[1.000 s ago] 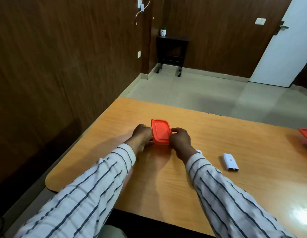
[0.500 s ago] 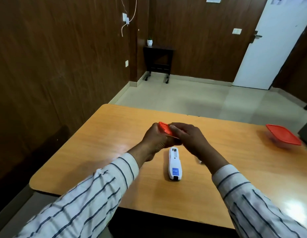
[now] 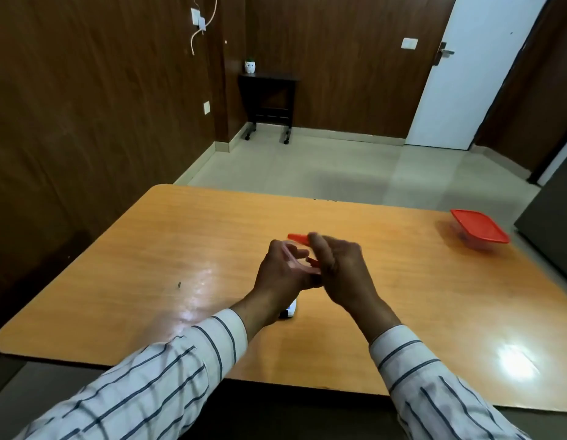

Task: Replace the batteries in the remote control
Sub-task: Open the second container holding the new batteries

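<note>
Both my hands are raised above the middle of the wooden table. My left hand grips a small clear plastic box by its rim. My right hand holds the box's orange lid, which is tilted up and partly off the box. The white remote control lies on the table under my left wrist, and only its near end shows. I see no batteries; what is in the box is hidden.
A second clear box with a red lid sits at the table's far right. A dark cabinet stands beside the right edge. A small black side table and a white door are across the tiled floor.
The box has been lifted off the table and held in the air. Its orange lid has tipped up and come partly away. My hands now cover most of the remote.
</note>
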